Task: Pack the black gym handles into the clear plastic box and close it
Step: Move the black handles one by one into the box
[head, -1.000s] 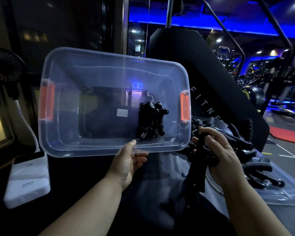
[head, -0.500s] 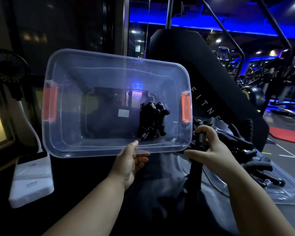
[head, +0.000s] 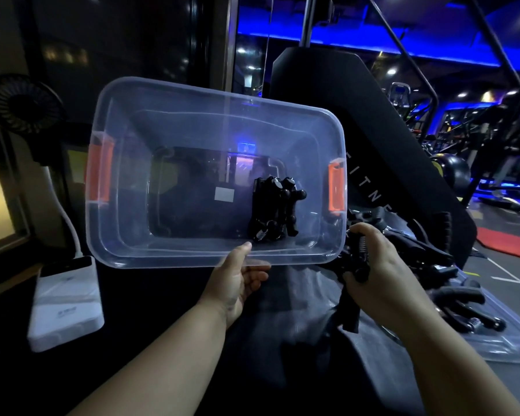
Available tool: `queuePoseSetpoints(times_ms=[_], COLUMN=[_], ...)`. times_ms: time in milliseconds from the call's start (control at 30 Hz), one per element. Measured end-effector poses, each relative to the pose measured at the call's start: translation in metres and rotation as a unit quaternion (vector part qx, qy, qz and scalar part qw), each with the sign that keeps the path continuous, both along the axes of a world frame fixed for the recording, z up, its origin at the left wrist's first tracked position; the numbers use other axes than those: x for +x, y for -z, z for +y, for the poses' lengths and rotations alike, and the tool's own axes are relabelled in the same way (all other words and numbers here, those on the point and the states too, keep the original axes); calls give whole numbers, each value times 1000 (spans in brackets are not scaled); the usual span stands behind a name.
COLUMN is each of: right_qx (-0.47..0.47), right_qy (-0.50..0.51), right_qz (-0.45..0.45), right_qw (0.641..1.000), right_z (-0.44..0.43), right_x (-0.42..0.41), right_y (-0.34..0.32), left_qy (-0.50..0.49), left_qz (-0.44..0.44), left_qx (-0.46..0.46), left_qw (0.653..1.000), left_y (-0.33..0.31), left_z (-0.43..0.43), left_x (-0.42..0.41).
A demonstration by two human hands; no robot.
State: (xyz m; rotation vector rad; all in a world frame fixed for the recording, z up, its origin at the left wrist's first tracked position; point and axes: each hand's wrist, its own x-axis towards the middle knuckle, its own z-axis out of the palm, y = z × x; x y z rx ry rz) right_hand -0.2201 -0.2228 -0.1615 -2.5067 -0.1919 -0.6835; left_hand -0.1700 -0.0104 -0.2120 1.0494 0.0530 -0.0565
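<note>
Head view: left hand (head: 237, 283) pinches clear rectangular box (head: 162, 261); right hand (head: 382, 271), fingers curled, grips black sprung handle (head: 361, 249).

Clear glossy plastic box (head: 174, 139), orange plastic latches (head: 335, 191), black matt handles (head: 275, 213) with metal springs.

A dark surface (head: 162, 319) stretched in front of the person, with a rumpled grey cloth (head: 309, 298) draped across its middle. Towards the left lay a flat white box (head: 68, 310). On the right lay a clear lid (head: 502, 343), with black handles (head: 463, 307) heaped on it.
</note>
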Motion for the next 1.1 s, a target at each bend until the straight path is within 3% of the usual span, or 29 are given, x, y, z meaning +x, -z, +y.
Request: queuePoseSetpoints(times_ms=[167,367,667,1100], right_qx=[72,143,101,-44], right_qy=[-10,-93,-103,-104], right_qz=[-48,-109,-106,3], right_qw=[996,979,984,994], right_z=[-6,13,68,121], right_x=[-3,-14,57,150], right_y=[-3,-45,-58,-37], left_qy=[7,6,21,31], left_qz=[1,1,-16,-34], left_qx=[-5,-10,-19,-21], left_qw=[1000,1000,999,999], left_y=[-1,-2,-4,5], left_z=[0,0,1,0], left_x=[-1,-1,-4,4])
